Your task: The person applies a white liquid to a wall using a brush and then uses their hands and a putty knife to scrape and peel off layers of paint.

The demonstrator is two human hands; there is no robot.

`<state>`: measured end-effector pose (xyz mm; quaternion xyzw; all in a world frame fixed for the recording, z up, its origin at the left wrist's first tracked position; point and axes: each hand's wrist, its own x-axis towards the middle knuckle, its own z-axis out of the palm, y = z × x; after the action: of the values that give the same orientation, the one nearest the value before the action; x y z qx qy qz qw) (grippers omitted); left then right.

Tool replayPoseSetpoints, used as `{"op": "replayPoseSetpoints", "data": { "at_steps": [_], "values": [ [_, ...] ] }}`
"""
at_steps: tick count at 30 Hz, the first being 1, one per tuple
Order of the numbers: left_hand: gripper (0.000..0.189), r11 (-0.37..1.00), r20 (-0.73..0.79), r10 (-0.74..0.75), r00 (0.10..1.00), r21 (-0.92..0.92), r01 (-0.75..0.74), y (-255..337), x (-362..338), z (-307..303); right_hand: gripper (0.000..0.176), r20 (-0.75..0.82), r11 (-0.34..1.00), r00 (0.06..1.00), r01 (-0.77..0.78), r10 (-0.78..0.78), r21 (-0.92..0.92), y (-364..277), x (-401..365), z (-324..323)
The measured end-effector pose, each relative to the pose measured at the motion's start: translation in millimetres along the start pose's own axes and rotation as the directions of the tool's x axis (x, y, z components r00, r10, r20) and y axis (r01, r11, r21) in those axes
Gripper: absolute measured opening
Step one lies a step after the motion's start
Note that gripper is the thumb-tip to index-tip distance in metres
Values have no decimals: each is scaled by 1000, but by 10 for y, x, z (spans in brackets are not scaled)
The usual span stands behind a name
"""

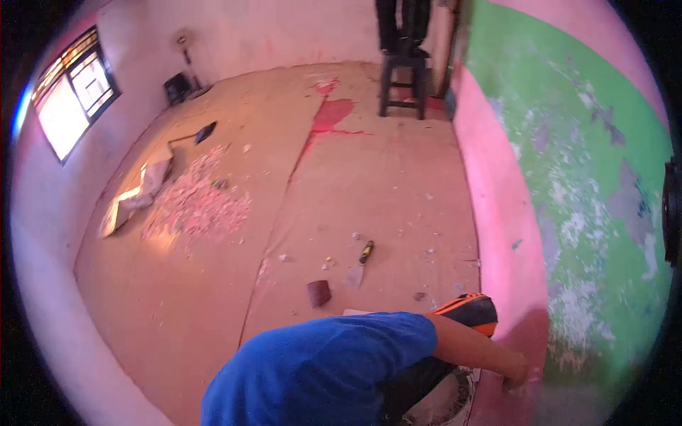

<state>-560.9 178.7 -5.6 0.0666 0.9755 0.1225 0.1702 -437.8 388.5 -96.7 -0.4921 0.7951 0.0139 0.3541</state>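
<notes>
A blue-sleeved arm reaches across the bottom of the view, its bare forearm ending in my left hand low against the pink lower band of the wall. Its fingers are too small and shaded to make out any object in them. Under the forearm, partly covered, is a round container with pale contents. A dark knee with orange stripes shows beyond the arm. On the floor ahead lie a putty knife with a black and yellow handle and a curled brown piece of sandpaper. My right hand is out of sight.
Pink paint chips lie heaped at left beside a crumpled sheet and a dustpan. A dark stool, with dark trousered legs above it, stands at the back. A fan is by the far wall. Small crumbs dot the floor.
</notes>
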Motion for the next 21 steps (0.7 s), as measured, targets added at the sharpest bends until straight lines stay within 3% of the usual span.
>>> {"op": "replayPoseSetpoints", "data": {
  "at_steps": [2, 8, 14, 15, 16, 17, 18, 20, 21],
  "values": [
    [35, 994, 65, 32, 997, 107, -39, -64, 219, 83, 34, -11, 998, 999, -46, 46, 30, 70, -45, 28],
    [33, 993, -97, 120, 988, -3, -121, 108, 116, 184, 37, -36, 968, 974, -217, 223, 126, 533, -363, 168],
    [30, 982, -62, 179, 982, -57, -182, 191, -248, 85, 40, 86, 865, 887, -461, 453, 197, 646, -513, 297],
    [30, 984, -30, 167, 986, -56, -168, 222, -338, -13, 35, -41, 945, 954, -288, 297, 156, 590, -554, 144],
    [30, 961, -86, 273, 958, -12, -275, 30, -106, 308, 31, -166, 990, 978, -118, 129, 73, 538, -602, -8],
    [30, 902, -57, 424, 904, 114, -416, -73, -106, 346, 28, -182, 996, 982, -68, 55, -64, 657, -509, 165],
    [35, 957, -27, 286, 958, -36, -287, 59, -290, 154, 25, -214, 986, 963, -159, 164, 39, 778, -387, 422],
    [41, 984, 164, 178, 970, -8, -179, 58, -322, 78, 23, -230, 948, 924, -271, 305, 170, 800, -362, 674],
    [44, 978, 183, 197, 963, 29, -206, -135, -166, 251, 22, -106, 915, 919, -357, 380, 189, 799, -332, 711]
  ]
}}
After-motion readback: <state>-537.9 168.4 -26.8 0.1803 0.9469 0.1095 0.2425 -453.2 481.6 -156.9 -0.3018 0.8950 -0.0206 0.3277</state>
